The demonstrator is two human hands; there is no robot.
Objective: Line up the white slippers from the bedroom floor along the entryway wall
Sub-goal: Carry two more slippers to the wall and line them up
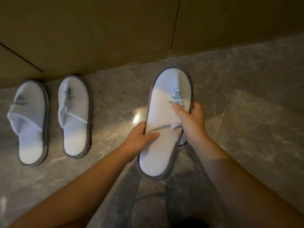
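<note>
White slipper [162, 129] with grey trim sits gripped between both hands, toe pointing toward the far wall [98, 30]. Left hand [139, 137] clasps its left edge near the strap, thumb laid over the upper, fingers curled beneath. Right hand [191, 122] clamps the right edge, thumb pressing on the green logo. Whether its sole touches the marble floor [238, 112] I cannot tell. Two more slippers [29, 122] [75, 116] lie side by side at far left, toes just beside the wall

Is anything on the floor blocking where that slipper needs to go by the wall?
Nothing visible. The floor between the held slipper and the wall is bare; the two placed slippers sit off to its left.
</note>
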